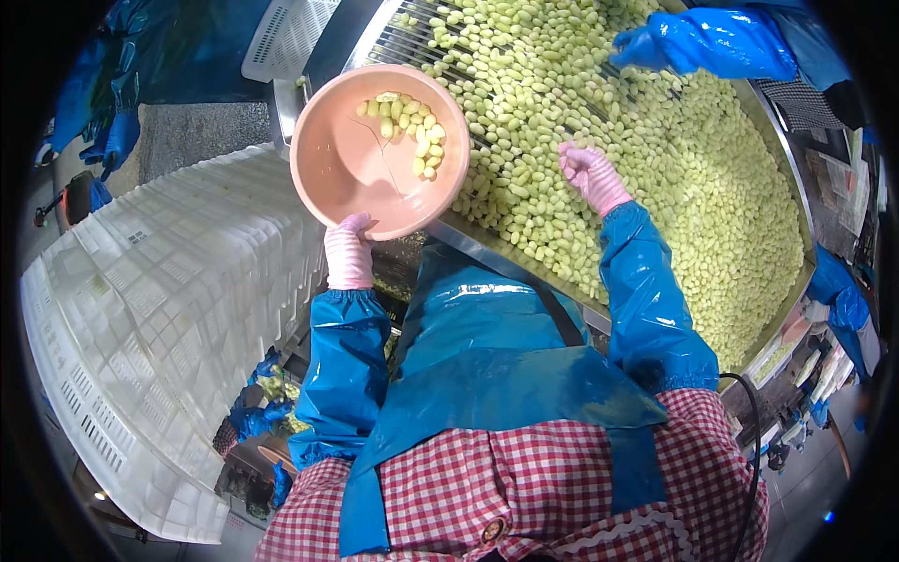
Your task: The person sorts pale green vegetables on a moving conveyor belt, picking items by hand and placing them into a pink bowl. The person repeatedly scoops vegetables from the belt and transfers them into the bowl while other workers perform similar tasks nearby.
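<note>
My left hand [350, 253], in a pink striped glove, grips the near rim of a pink plastic bowl [365, 168]. Some pale green grapes [428, 140] lie along the bowl's far and right side. My right hand [590, 172], gloved the same way, is over the loose grapes [534, 190] spread on a metal sorting table [509, 263]. Its fingers are curled in; whether something small is between them cannot be told. Part of the table's slatted metal surface [411, 46] shows beyond the bowl, and the grapes lie thickest at the right.
Nested white plastic crates [182, 281] stand at the left. Another white crate [291, 35] is beyond the bowl. A co-worker's blue-gloved hand [642, 48] reaches over the grapes from the upper right. Another person's blue-gloved hand [121, 140] is at the upper left.
</note>
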Demonstrator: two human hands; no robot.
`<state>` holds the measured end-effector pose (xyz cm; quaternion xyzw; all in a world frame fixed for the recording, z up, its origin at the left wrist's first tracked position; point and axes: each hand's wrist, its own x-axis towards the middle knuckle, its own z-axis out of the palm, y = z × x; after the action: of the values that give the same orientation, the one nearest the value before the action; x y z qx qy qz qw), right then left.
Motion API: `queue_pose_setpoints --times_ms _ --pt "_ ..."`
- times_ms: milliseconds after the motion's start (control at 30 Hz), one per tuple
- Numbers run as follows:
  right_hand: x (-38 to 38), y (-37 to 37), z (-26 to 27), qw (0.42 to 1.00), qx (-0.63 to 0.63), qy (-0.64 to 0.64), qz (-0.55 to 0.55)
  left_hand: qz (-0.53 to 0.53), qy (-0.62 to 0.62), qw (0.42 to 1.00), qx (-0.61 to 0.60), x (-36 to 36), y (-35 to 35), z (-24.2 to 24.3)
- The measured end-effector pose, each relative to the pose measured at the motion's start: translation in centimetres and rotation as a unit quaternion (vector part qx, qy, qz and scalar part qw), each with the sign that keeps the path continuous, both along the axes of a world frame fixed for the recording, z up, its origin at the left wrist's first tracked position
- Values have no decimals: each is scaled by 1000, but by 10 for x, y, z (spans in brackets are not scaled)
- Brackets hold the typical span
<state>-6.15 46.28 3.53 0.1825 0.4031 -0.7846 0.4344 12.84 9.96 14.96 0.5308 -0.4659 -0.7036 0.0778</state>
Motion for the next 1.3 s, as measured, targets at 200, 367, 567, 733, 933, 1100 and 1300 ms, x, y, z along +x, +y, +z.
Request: queue_pose_setpoints --times_ms 200,367,567,733,933,1100,1300 --pt "9 -26 28 993 75 60 70 -5 -9 1000 -4 -1 3 3" --pt "17 -72 18 672 493 454 315 -6 -23 1000 -12 3 -1 -1" --pt "17 -98 10 700 556 201 399 -11 -42 999 -11 2 -3 -2" --pt "5 -85 -35 506 554 345 564 -24 -43 998 -31 1 -2 -1" --pt "-19 -28 -13 685 599 252 329 -32 -50 998 -26 -7 5 5" --pt "-37 23 -28 917 394 -20 50 -78 -86 993 -22 -9 4 7" --pt "-22 -32 81 992 118 23 -27 -46 -62 995 -55 -23 29 19"
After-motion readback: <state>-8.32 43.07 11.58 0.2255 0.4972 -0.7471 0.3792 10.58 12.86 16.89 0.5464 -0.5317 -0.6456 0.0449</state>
